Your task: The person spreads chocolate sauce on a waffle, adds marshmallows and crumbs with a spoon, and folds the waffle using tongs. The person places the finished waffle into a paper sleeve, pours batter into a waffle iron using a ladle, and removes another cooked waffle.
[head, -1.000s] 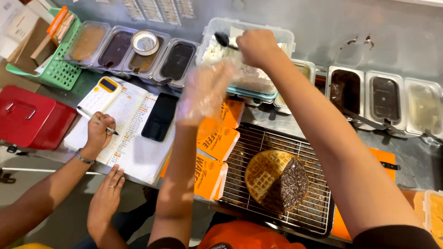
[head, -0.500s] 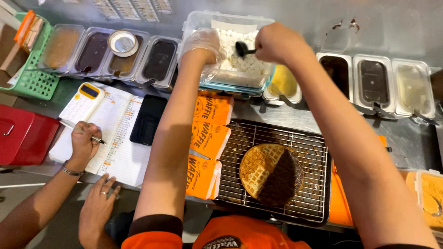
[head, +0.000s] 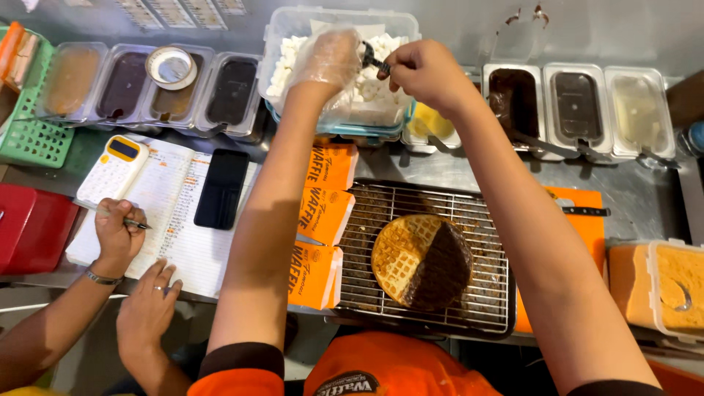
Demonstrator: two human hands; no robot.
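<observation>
Bright, even overhead light on a sharp wide-angle view.

Light falls from above and spreads evenly, so the steel bench point(head: 440, 172) shows only soft, pale sheen and no hard glare. Shadows are short and faint, gathering under the wire rack point(head: 484, 293) and beside the forearms. The waffle point(head: 422, 260) and the notebook point(head: 176, 220) read crisp. The gloved left hand point(head: 330, 59) and the bare right hand point(head: 425, 73) are slightly soft with motion. Straight lines bow towards the corners, and the nearest clothing at the bottom edge is out of focus.
</observation>
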